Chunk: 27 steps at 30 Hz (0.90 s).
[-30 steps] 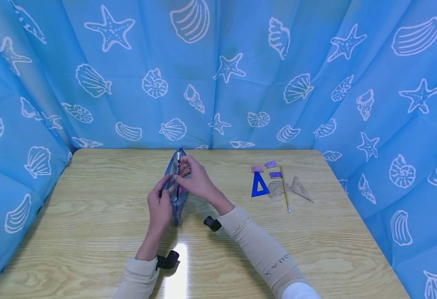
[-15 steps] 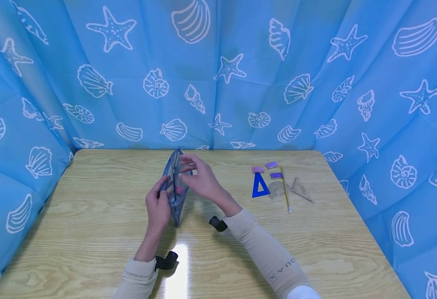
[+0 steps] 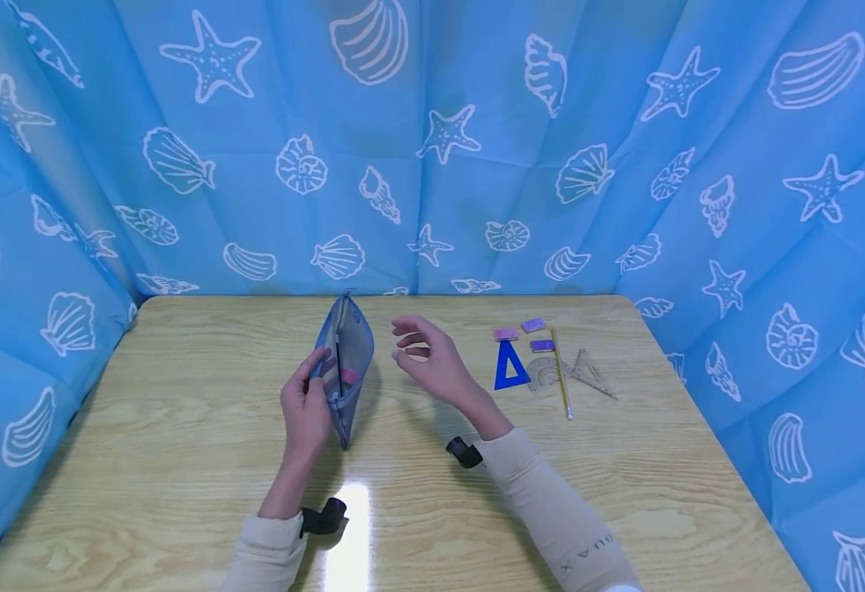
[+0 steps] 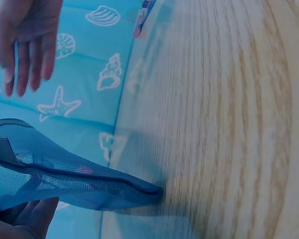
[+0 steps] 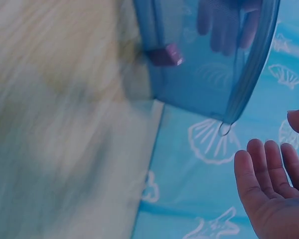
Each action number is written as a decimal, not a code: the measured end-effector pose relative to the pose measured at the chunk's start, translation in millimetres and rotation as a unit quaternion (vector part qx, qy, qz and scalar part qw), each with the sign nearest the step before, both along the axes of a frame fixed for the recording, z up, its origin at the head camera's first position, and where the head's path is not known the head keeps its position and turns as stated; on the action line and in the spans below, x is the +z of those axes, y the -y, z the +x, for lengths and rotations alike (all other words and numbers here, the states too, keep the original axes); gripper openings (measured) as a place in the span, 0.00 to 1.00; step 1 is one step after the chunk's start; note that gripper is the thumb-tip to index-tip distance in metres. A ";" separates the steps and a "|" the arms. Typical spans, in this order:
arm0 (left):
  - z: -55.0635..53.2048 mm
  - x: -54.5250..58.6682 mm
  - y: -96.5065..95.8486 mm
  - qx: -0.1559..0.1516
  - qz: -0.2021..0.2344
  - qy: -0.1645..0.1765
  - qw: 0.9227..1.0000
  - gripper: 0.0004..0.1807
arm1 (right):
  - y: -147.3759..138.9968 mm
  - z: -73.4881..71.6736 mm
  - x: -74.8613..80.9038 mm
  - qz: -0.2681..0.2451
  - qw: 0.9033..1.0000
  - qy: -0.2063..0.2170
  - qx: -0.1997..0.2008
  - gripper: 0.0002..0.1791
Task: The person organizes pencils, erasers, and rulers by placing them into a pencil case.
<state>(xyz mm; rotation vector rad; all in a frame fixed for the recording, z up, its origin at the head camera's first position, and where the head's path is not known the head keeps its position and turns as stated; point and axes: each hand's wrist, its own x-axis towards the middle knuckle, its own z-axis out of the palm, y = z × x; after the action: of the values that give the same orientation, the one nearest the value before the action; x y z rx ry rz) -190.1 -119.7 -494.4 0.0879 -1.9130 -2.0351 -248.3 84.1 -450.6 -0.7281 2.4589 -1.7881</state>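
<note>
A blue see-through mesh pouch (image 3: 359,341) stands on edge at the table's middle left, its zip mouth parted. My left hand (image 3: 307,415) grips it by the left side; in the right wrist view, fingers (image 5: 217,30) show through the mesh. Inside lies a pink eraser (image 3: 349,376), also seen as a pinkish block (image 5: 165,56). A thin dark strip runs along the inside, and I cannot tell whether it is a pencil or a seam. To the right of the pouch, apart from it, my right hand (image 3: 436,366) hovers with loosely bent fingers and holds nothing.
On the right of the table (image 3: 625,477) lie a pink eraser (image 3: 506,335), purple erasers (image 3: 533,326), a blue set square (image 3: 507,367), a clear protractor (image 3: 543,372), a yellow pencil (image 3: 562,378) and a clear set square (image 3: 593,374). A blue curtain (image 3: 395,148) hangs behind.
My right hand has let go of a dark patterned pencil inside the pouch and drawn back to the right. My left hand keeps its grip; the pouch's mouth shows wider.
</note>
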 end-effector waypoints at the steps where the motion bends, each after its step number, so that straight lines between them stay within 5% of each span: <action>1: 0.1 -0.3 0.3 0.000 0.000 -0.001 1.000 0.28 | -3.3 0.1 -2.5 0.004 1.000 0.004 -0.004 0.24; 13: 1.8 1.0 0.5 -0.006 -0.006 0.004 1.000 0.27 | -46.0 -1.2 -29.8 0.076 0.997 0.010 -0.028 0.23; 27: 2.7 0.5 -2.1 -0.011 -0.007 0.017 1.000 0.27 | -97.8 -8.5 -42.2 0.104 0.993 0.022 -0.051 0.25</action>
<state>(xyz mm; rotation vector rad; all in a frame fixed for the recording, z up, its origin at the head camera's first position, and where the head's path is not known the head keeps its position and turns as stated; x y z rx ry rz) -187.5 -117.5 -493.9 0.0997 -1.9558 -2.0469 -256.8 181.8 -492.8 -0.5507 2.6436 -1.5241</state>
